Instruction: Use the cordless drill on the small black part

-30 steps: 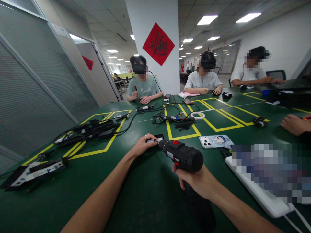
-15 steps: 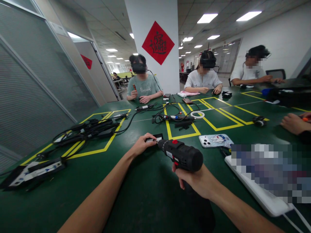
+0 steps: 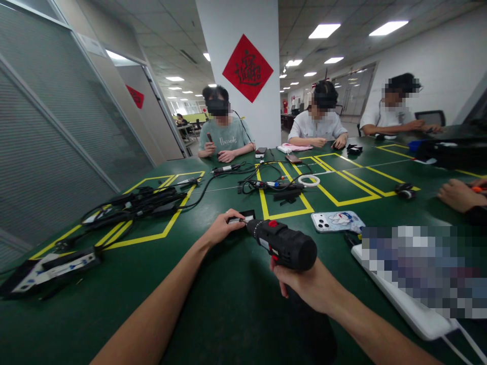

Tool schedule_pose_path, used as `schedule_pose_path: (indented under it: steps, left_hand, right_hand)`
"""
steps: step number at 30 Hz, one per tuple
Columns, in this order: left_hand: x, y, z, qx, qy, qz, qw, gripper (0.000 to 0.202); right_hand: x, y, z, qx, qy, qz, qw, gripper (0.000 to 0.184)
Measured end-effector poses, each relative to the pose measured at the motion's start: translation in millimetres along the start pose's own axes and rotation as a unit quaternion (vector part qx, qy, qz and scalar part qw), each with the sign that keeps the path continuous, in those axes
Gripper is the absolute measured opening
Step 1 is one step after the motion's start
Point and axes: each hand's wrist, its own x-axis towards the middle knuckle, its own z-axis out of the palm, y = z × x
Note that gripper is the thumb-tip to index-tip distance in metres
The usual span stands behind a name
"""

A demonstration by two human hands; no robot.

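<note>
My right hand (image 3: 304, 284) is wrapped round the grip of a black cordless drill (image 3: 283, 244) with red buttons. The drill lies nearly level, its chuck pointing left and away from me. My left hand (image 3: 222, 226) is closed on a small black tray-like part (image 3: 249, 214) with a pale strip inside, low over the green table. Its fingertips are by the drill's tip, where the bit meets the part. Fingers and chuck hide the exact contact point.
Tangled black cables and devices (image 3: 144, 203) lie at left, with more cables (image 3: 266, 183) ahead. A patterned phone (image 3: 338, 221) and a white-edged device (image 3: 403, 309) lie at right. Yellow tape (image 3: 167, 228) marks the table (image 3: 236, 304). Several people sit around; one hand (image 3: 458, 195) rests at far right.
The drill's rear end has shifted very slightly left. Both hands keep their hold and otherwise stay in place.
</note>
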Motion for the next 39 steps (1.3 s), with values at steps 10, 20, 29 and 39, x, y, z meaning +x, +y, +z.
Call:
schedule_pose_path:
  steps: [10,20,29,39]
  left_hand:
    - [0.1,1.1,0.2,-0.004,-0.004,-0.007,1.000,0.035]
    - [0.1,-0.4,-1.2,-0.007,-0.013,0.001,1.000,0.032]
    - [0.6,-1.7,-0.9,-0.014,-0.013,0.003,1.000,0.032]
    - [0.7,-1.6,-1.5,-0.007,-0.011,0.001,1.000,0.033]
  right_hand:
    - [-3.4,-4.3,0.4,-0.014,-0.002,0.012,1.000,0.014]
    - [-2.7,-3.0,1.2,-0.026,-0.004,0.008,1.000,0.009]
    - [-0.2,-3.8,0.3,-0.001,-0.006,-0.008,1.000,0.010]
    - [-1.2,-3.8,-0.9,0.009,-0.007,-0.017,1.000,0.011]
